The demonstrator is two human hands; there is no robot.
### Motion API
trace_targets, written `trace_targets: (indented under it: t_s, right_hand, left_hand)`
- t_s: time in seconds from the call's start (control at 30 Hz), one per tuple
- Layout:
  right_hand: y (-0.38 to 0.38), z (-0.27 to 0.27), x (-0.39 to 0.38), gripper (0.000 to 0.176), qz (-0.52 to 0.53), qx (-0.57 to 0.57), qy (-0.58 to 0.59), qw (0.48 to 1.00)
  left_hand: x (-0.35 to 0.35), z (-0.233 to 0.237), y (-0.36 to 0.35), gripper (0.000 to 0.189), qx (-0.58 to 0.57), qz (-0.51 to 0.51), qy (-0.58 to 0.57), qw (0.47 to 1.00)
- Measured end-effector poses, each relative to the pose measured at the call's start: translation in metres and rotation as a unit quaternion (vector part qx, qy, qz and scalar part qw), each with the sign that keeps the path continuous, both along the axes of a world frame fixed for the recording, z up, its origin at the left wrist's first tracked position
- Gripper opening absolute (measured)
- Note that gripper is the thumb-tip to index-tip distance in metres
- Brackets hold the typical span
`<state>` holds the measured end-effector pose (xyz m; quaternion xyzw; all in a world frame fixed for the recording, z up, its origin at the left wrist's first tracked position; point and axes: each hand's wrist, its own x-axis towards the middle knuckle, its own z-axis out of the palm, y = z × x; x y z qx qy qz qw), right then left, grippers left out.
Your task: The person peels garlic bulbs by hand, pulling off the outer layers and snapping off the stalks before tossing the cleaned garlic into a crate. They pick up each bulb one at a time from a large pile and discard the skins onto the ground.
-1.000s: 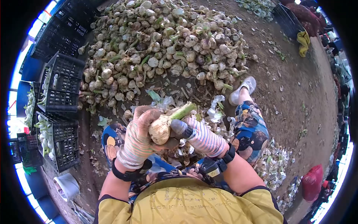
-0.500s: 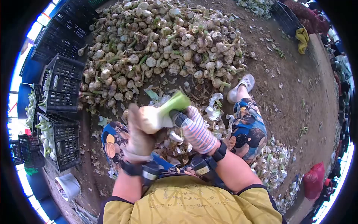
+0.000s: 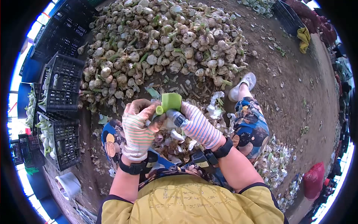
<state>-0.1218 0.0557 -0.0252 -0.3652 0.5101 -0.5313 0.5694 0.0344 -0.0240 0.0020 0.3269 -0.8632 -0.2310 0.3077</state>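
While you sit on the ground, the big pile (image 3: 164, 41) lies just past your shoe, close enough to grab from. Black crates (image 3: 59, 86) stand on your left, handy for the clean ones. Peels (image 3: 276, 164) lie round your legs, likely where they fell. Your left hand (image 3: 138, 128) wraps its fingers tight round one bulb (image 3: 170, 102), held up between both hands, green cut end facing you. Your right hand (image 3: 197, 125) has its fingers pressed together, thumb pinching the stalk. The round part hides behind your gloves. A knife may be there; I cannot tell.
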Motion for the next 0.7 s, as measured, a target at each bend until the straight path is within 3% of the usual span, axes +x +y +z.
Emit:
trace_targets:
  t_s: [0.07, 0.1, 0.17, 0.2, 0.27, 0.33, 0.4, 0.43, 0.47, 0.5, 0.53, 0.6, 0.63, 0.67, 0.7]
  right_hand:
    - [-0.002, 0.005, -0.005, 0.025, 0.013, -0.01, 0.046, 0.999]
    - [-0.003, 0.011, -0.004, 0.025, 0.012, -0.01, 0.045, 0.999]
    - [-0.006, 0.021, -0.002, 0.026, -0.113, -0.011, 0.02, 0.993]
    - [-0.009, 0.017, -0.003, 0.026, -0.116, -0.01, 0.021, 0.993]
    - [-0.016, -0.007, -0.01, 0.027, -0.153, 0.0, 0.081, 0.985]
    - [-0.017, -0.032, -0.012, 0.028, -0.169, -0.034, 0.124, 0.977]
    - [-0.017, -0.035, -0.005, 0.026, 0.044, -0.089, 0.252, 0.963]
    - [-0.014, -0.004, -0.005, 0.022, 0.209, -0.028, 0.346, 0.914]
    - [-0.009, -0.006, 0.0, 0.02, 0.239, -0.143, 0.304, 0.911]
    - [-0.002, 0.014, -0.003, 0.021, 0.255, -0.047, 0.127, 0.957]
    - [0.006, 0.033, -0.008, 0.022, 0.261, 0.055, -0.056, 0.962]
    - [0.014, 0.033, -0.015, 0.023, 0.046, -0.05, -0.078, 0.995]
    - [0.008, 0.034, -0.019, 0.026, -0.01, 0.0, -0.172, 0.985]
    - [0.009, 0.025, -0.018, 0.027, -0.08, -0.045, -0.099, 0.991]
    - [0.004, 0.009, -0.024, 0.027, -0.096, -0.033, -0.098, 0.99]
  left_hand:
    - [-0.002, 0.0, 0.001, 0.026, 0.0, -0.01, 0.012, 1.0]
    - [-0.004, -0.002, 0.003, 0.023, 0.129, -0.018, 0.092, 0.987]
    - [-0.003, -0.002, 0.004, 0.021, 0.344, -0.042, 0.214, 0.913]
    - [0.002, 0.001, 0.003, 0.024, 0.389, -0.048, 0.201, 0.898]
    - [0.007, -0.008, 0.009, 0.029, 0.491, -0.065, 0.325, 0.806]
    - [0.01, -0.006, 0.016, 0.04, 0.505, -0.074, 0.356, 0.783]
    - [0.015, -0.014, 0.015, 0.049, 0.554, -0.026, 0.448, 0.702]
    - [0.016, -0.006, 0.012, 0.05, 0.577, -0.008, 0.477, 0.662]
    - [0.018, -0.013, 0.003, 0.044, 0.595, 0.101, 0.502, 0.62]
    - [0.031, -0.033, -0.009, 0.039, 0.609, 0.059, 0.548, 0.57]
    - [0.047, -0.051, -0.022, 0.034, 0.619, 0.014, 0.59, 0.518]
    - [0.055, -0.054, -0.033, 0.028, 0.598, 0.116, 0.566, 0.555]
    - [0.06, -0.053, -0.03, 0.028, 0.587, 0.125, 0.571, 0.561]
    - [0.062, -0.049, -0.028, 0.029, 0.576, 0.132, 0.575, 0.565]
    - [0.065, -0.047, -0.031, 0.029, 0.573, 0.133, 0.577, 0.567]
